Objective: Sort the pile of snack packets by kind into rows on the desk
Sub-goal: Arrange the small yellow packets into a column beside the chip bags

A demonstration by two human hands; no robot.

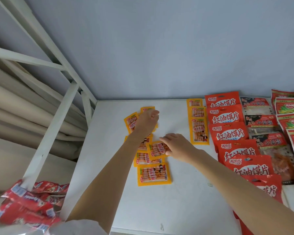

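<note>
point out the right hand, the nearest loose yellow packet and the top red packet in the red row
right hand (178,147): head view, back of the hand
nearest loose yellow packet (154,174): head view, middle of its printed front
top red packet (222,100): head view, middle of its front

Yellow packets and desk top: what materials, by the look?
Yellow packets: likely thin glossy plastic film; flat sealed borders, printed fronts, slight sheen. Desk top: smooth white matte board, probably laminate or painted wood; uniform, no grain visible, so uncertain.
</note>
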